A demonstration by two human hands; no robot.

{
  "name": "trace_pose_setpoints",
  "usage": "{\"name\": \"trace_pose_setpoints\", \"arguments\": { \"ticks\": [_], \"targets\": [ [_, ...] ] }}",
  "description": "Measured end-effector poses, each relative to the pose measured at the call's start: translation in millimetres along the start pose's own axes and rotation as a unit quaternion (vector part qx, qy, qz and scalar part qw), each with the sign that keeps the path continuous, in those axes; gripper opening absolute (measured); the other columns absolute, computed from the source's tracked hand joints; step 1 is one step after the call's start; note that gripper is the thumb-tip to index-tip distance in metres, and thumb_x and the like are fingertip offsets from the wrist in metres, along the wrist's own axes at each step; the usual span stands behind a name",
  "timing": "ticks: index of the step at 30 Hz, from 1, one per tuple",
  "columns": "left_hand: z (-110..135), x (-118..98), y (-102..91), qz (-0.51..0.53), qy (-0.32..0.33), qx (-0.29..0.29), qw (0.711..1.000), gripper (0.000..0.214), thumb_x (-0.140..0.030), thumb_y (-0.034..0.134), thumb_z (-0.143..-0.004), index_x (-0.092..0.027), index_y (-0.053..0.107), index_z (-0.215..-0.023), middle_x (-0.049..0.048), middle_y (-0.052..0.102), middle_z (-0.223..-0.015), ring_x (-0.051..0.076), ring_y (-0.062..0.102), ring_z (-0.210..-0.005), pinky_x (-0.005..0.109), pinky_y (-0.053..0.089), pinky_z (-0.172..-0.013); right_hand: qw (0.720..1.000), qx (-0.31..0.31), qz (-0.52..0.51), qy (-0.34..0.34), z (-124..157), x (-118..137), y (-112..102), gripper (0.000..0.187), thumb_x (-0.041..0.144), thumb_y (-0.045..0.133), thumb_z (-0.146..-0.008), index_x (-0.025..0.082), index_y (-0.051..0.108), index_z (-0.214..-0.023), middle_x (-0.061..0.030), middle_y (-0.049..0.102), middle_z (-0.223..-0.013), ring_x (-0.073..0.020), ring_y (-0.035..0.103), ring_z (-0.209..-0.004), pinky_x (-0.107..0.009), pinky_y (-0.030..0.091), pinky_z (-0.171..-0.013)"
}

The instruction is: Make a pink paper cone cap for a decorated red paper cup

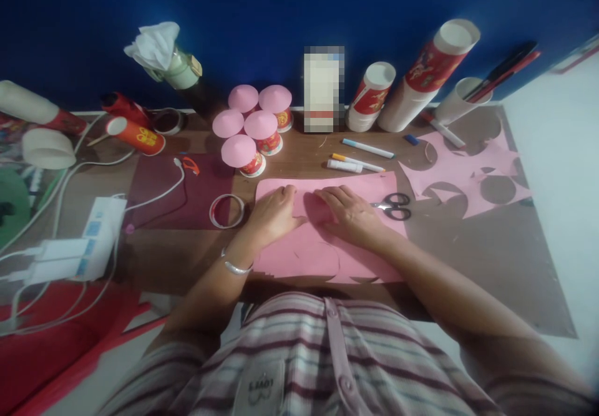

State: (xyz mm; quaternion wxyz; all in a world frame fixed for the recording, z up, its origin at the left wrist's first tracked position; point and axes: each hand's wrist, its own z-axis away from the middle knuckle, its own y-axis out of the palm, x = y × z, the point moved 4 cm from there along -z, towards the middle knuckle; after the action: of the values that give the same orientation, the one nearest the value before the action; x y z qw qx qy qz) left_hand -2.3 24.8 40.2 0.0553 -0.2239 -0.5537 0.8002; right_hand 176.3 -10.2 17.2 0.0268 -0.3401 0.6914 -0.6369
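A pink paper sheet (318,251) lies on the table right in front of me. My left hand (274,213) rests on its upper left part with the fingers curled and pressed down on a fold of the paper. My right hand (350,213) lies flat on the sheet beside it, fingers stretched toward the left. A silver bangle (235,267) is on my left wrist. Scissors (395,206) lie just right of my right hand.
Several paper cups with pink cone lids (253,129) stand behind the sheet. Markers (358,157), a tape roll (227,210), a cut-up pink sheet (463,176), paper-cup stacks (428,73), a power strip with cables (93,235) and red paper (56,341) surround it.
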Motion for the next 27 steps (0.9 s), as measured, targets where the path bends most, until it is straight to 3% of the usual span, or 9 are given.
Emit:
{"name": "trace_pose_setpoints", "arguments": {
  "ticks": [3,7,10,13,16,20,27],
  "targets": [
    [-0.1,5.2,1.5,0.041,-0.038,-0.015,0.998,0.050,-0.037,0.080,-0.082,-0.016,0.052,-0.118,0.0117,0.075,-0.103,0.032,0.071,-0.102,0.042,0.056,-0.084,0.999,0.016,0.034,-0.014,2.0,4.4,-2.6,0.062,0.025,0.066,-0.085,0.007,0.050,-0.142,-0.0206,0.064,-0.135,-0.0342,0.061,-0.114,-0.045,0.058,-0.087],
    [4.5,13.2,4.0,0.097,-0.068,-0.044,0.992,0.043,-0.033,0.078,-0.085,-0.018,0.053,-0.116,0.0113,0.076,-0.109,0.028,0.074,-0.099,0.041,0.057,-0.087,0.990,0.058,0.119,-0.047,4.3,22.0,-5.1,0.059,0.023,0.057,-0.093,0.001,0.043,-0.146,-0.0258,0.064,-0.133,-0.0334,0.064,-0.106,-0.042,0.057,-0.075],
    [8.1,18.1,5.6,0.140,-0.062,-0.062,0.986,0.032,-0.029,0.071,-0.089,-0.019,0.054,-0.115,0.0113,0.075,-0.113,0.024,0.075,-0.094,0.040,0.057,-0.089,0.973,0.090,0.202,-0.060,1.8,39.5,-6.4,0.047,0.009,0.042,-0.096,0.001,0.050,-0.141,-0.0288,0.063,-0.134,-0.0283,0.067,-0.091,-0.035,0.052,-0.059],
    [10.1,22.8,6.0,0.163,-0.053,-0.079,0.982,0.025,-0.030,0.068,-0.090,-0.019,0.056,-0.111,0.0103,0.075,-0.111,0.022,0.076,-0.091,0.039,0.058,-0.087,0.953,0.123,0.262,-0.089,-3.6,53.0,-4.2,0.047,-0.001,0.034,-0.093,-0.001,0.058,-0.133,-0.0319,0.062,-0.134,-0.0244,0.069,-0.077,-0.033,0.047,-0.051],
    [11.3,25.7,5.8,0.189,-0.038,-0.093,0.977,0.019,-0.032,0.067,-0.091,-0.020,0.059,-0.102,0.0090,0.076,-0.105,0.022,0.075,-0.092,0.037,0.058,-0.085,0.943,0.152,0.275,-0.112,-6.9,55.5,1.8,0.046,-0.003,0.034,-0.091,-0.001,0.063,-0.127,-0.0328,0.063,-0.132,-0.0233,0.069,-0.072,-0.033,0.047,-0.049],
    [12.0,29.1,5.9,0.215,-0.022,-0.110,0.970,0.014,-0.032,0.066,-0.090,-0.020,0.060,-0.097,0.0077,0.076,-0.103,0.022,0.075,-0.093,0.035,0.058,-0.083,0.949,0.155,0.258,-0.094,-6.2,46.9,6.8,0.041,-0.003,0.040,-0.088,0.000,0.068,-0.117,-0.0327,0.065,-0.128,-0.0228,0.068,-0.070,-0.032,0.046,-0.049],
    [6.4,34.7,8.6,0.204,-0.035,-0.100,0.973,0.014,-0.022,0.049,-0.096,-0.021,0.062,-0.102,0.0041,0.076,-0.082,0.019,0.073,-0.075,0.033,0.057,-0.077,0.926,0.191,0.307,-0.112,-7.8,55.7,1.7,0.044,-0.004,0.036,-0.087,-0.007,0.065,-0.120,-0.0320,0.071,-0.110,-0.0247,0.067,-0.070,-0.031,0.041,-0.051]
  ]
}}
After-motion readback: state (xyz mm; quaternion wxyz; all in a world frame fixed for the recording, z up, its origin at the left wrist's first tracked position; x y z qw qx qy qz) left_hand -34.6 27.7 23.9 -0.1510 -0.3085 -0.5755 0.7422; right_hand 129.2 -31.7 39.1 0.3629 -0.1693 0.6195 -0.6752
